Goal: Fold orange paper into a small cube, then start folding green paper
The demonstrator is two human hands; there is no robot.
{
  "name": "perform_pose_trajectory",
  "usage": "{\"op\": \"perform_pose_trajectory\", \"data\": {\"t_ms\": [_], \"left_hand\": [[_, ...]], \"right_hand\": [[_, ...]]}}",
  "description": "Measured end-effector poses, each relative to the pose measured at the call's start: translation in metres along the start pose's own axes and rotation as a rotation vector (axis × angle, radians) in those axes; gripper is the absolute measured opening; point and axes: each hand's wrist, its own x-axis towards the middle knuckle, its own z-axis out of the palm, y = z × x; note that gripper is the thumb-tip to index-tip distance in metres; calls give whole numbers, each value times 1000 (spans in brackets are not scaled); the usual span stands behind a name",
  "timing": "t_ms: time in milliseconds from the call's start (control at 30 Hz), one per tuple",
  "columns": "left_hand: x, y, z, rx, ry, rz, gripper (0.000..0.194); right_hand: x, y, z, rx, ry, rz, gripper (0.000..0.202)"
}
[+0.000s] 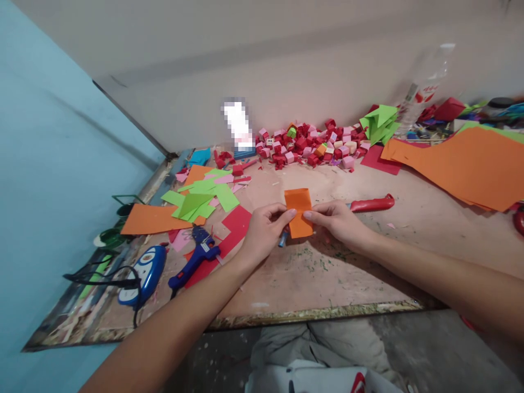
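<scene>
A small orange paper piece (300, 224) is held up over the middle of the table, with a crease across it. My left hand (268, 226) pinches its left edge between thumb and fingers. At the right edge, my right hand (333, 218) grips the same piece in a like pinch. Just behind my right hand lies a knife with a red handle (372, 204). A small blue item (282, 238) shows under the paper, beside my left fingers; most of it is hidden.
Small red and pink paper cubes (307, 144) are heaped at the back. A blue glue gun (194, 259), green strips (196, 202) and a blue-white device (147, 273) lie left. Large orange sheets (462, 164) and a plastic bottle (426, 93) are at right.
</scene>
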Motion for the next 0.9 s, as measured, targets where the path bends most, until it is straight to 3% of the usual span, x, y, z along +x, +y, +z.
{"op": "perform_pose_trajectory", "data": {"t_ms": [333,600,900], "left_hand": [[1,1,2,-116,38,-72,37],[1,5,2,-120,57,-49,37],[3,-4,4,-207,23,-94,37]], "right_hand": [[2,5,-1,-36,-45,-33,50],[3,6,-1,-3,-51,24,43],[3,6,0,13,-59,35,46]]}}
